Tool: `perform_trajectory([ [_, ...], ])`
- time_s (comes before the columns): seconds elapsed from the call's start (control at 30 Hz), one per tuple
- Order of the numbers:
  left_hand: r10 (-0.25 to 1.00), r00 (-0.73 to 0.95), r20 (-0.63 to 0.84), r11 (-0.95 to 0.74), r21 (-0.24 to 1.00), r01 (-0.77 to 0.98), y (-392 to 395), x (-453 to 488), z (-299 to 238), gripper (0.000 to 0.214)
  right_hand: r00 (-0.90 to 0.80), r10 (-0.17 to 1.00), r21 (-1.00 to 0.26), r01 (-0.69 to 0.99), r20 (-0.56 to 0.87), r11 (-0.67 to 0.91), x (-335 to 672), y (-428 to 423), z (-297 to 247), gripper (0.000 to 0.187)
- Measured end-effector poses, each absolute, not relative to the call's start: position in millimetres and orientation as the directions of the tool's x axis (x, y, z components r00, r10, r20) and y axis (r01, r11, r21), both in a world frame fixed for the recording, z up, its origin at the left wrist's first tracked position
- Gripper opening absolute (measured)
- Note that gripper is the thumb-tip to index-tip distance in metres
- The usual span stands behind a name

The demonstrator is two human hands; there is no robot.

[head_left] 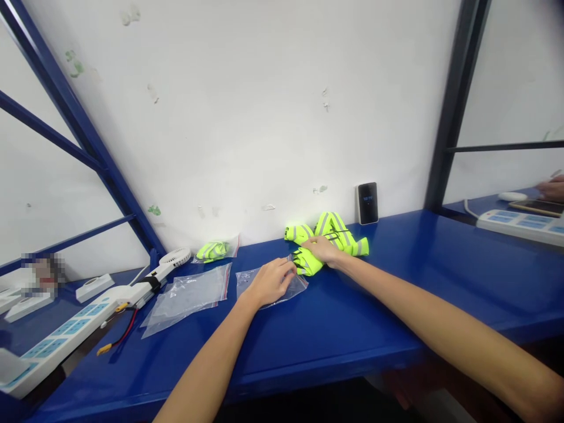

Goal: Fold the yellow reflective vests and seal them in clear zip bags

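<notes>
My left hand (269, 283) grips the edge of a clear zip bag (251, 282) lying flat on the blue bench (352, 329). My right hand (319, 250) is on a folded neon yellow reflective vest (333, 235), just beyond the bag. The vest's silver stripes show, and one end of it reaches the bag's mouth. Left of my hands lies a second clear zip bag (187, 296), flat with nothing visible inside. Farther back by the wall sits a bag holding another neon yellow vest (212, 251).
A white power strip (57, 332) and a white handheld fan (145, 285) with red and black wires lie at the bench's left. A dark device (367, 202) leans on the wall. At far right, another person's hand (553, 189) is near a phone (537, 207) and power strip (520, 226).
</notes>
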State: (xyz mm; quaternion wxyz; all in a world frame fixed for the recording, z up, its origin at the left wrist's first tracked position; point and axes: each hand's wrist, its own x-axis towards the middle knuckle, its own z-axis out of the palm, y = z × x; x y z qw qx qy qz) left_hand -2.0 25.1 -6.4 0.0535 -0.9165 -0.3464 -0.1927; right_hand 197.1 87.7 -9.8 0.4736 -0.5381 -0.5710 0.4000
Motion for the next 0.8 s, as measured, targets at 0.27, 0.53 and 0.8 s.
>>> perform_trajectory([
  [0.27,0.611,0.654,0.446,-0.695,-0.094,0.713,21.9,-1.3,0.6,0.021,-0.019,0.999,-0.983,0.183,-0.034,-0.03,192.2,92.6,-9.5,0.019],
  [0.53,0.619,0.669,0.41,-0.629,-0.252,0.736,15.8,9.4,3.1,0.024,0.064,0.985,-0.88,0.461,0.16,0.113,187.7,88.8,-9.9,0.018],
  [0.8,0.677,0.605,0.42,-0.627,-0.103,0.772,19.4,5.5,-1.5,0.025,-0.023,0.928,-0.714,0.632,0.371,0.302,180.6,74.8,0.3,0.025],
])
